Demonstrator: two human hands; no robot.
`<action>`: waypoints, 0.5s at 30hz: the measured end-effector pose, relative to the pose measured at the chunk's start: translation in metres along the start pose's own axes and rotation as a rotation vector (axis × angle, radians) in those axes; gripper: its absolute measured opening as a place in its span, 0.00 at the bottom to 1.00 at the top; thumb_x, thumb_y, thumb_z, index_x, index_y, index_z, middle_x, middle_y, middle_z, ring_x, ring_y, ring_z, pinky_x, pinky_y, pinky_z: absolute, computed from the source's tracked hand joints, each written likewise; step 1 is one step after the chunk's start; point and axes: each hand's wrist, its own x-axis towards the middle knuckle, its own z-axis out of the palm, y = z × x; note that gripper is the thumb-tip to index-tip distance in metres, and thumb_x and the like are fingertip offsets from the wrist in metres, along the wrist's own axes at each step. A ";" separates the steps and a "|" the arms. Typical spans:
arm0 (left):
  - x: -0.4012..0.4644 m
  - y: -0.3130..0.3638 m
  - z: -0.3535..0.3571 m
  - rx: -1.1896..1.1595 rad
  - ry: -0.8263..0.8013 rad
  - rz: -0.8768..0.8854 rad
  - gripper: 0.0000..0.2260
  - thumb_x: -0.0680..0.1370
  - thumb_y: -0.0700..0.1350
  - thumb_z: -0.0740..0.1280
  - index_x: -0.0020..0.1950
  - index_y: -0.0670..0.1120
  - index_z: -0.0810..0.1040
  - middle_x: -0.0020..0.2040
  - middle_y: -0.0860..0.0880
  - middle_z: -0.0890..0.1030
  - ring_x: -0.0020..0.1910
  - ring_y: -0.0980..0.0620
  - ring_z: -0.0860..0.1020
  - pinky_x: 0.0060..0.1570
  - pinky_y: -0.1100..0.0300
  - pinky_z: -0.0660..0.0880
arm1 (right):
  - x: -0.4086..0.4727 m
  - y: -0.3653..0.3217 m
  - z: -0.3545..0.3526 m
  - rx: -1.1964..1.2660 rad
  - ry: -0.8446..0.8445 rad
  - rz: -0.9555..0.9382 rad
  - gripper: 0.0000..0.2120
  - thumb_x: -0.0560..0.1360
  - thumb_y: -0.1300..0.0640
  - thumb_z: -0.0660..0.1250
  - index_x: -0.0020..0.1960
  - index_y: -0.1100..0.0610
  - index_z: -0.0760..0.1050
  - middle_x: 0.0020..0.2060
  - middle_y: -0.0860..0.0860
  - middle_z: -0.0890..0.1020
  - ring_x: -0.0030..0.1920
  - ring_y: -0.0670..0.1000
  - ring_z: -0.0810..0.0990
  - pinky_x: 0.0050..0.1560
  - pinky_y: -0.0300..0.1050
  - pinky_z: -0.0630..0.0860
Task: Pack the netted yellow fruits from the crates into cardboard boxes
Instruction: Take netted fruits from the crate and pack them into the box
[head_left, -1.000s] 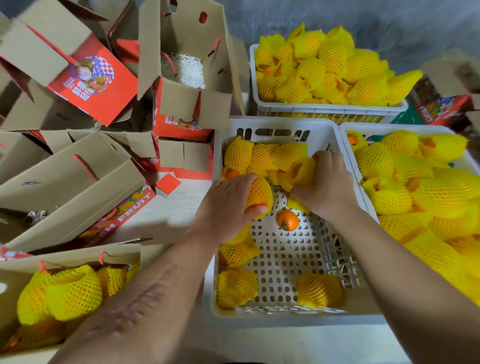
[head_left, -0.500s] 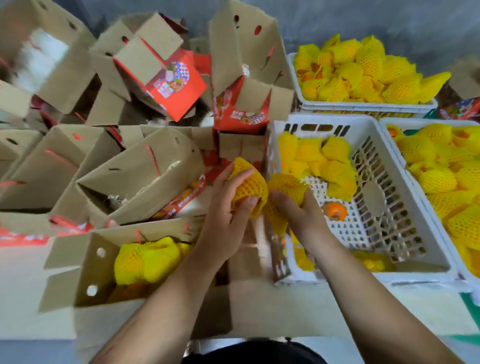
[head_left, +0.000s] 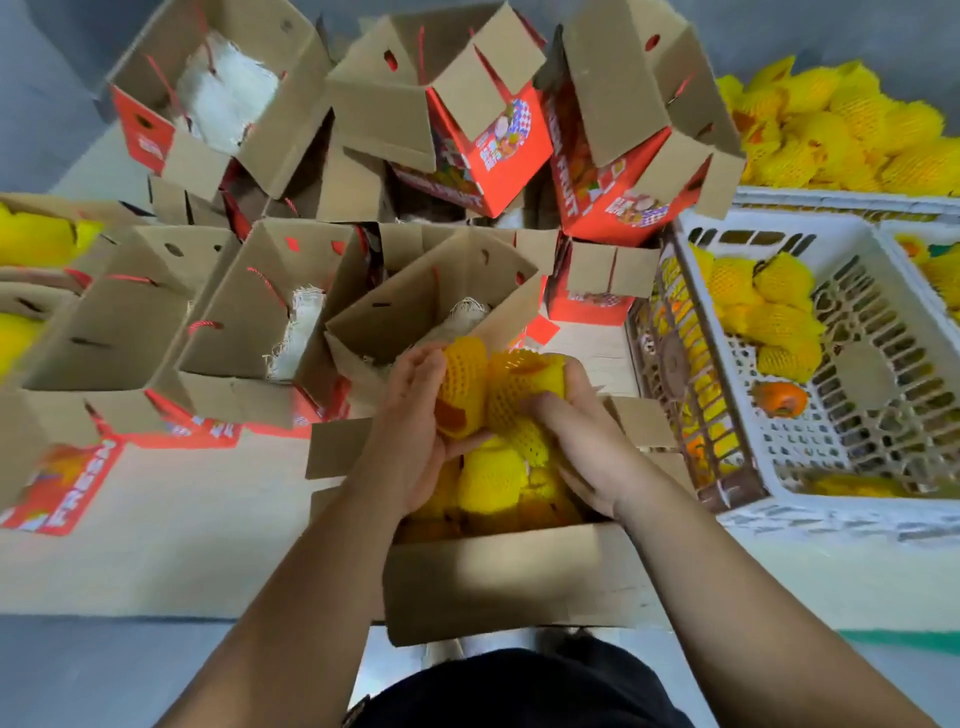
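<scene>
Netted fruits (head_left: 483, 387) over box (head_left: 498, 577), crate (head_left: 810, 499) beside.

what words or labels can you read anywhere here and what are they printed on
"FRESH": white letters on the red side of the cardboard box at lower left.
"FRUIT", partly legible: white letters on the red box leaning by the white crate.
White characters on the red panel of the top middle box: too blurred to read.
Small print on the other red panels: too small to read.
</scene>
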 end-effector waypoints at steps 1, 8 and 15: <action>-0.001 0.002 -0.009 -0.002 -0.008 0.003 0.16 0.78 0.57 0.69 0.66 0.61 0.77 0.61 0.52 0.83 0.57 0.51 0.84 0.49 0.42 0.83 | 0.000 0.003 0.000 0.061 -0.073 0.043 0.28 0.63 0.52 0.74 0.63 0.47 0.73 0.55 0.60 0.83 0.57 0.61 0.83 0.60 0.63 0.80; -0.021 -0.005 -0.032 0.223 -0.011 -0.011 0.14 0.78 0.52 0.73 0.62 0.62 0.80 0.50 0.59 0.84 0.43 0.63 0.83 0.33 0.67 0.78 | 0.011 0.037 -0.019 -0.742 0.271 0.174 0.33 0.65 0.36 0.77 0.64 0.49 0.72 0.52 0.47 0.83 0.52 0.51 0.82 0.53 0.44 0.75; -0.022 -0.008 -0.030 0.534 0.011 0.080 0.15 0.76 0.52 0.77 0.57 0.65 0.77 0.57 0.61 0.77 0.54 0.63 0.77 0.41 0.75 0.72 | 0.046 0.054 -0.014 -1.155 0.195 0.415 0.43 0.72 0.29 0.68 0.73 0.59 0.65 0.66 0.60 0.78 0.67 0.62 0.76 0.65 0.57 0.74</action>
